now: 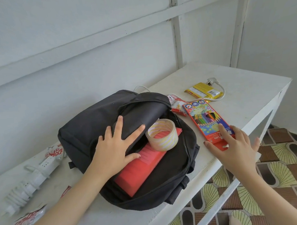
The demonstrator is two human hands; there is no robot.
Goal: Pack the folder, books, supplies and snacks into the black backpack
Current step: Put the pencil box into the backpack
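Note:
The black backpack lies unzipped on the white table. A red folder sticks out of its mouth, and a roll of clear tape rests on the folder. My left hand lies flat on the bag's flap, fingers spread, holding the opening apart. My right hand touches the near end of the red coloured-pencil box beside the bag, fingers spread over it, not closed around it. A small red carton and a yellow snack packet lie further back.
A white power strip with coiled cable and red-and-white snack wrappers lie left of the bag. A white plug and cord sit by the yellow packet. The table edge runs diagonally at right, above a patterned floor.

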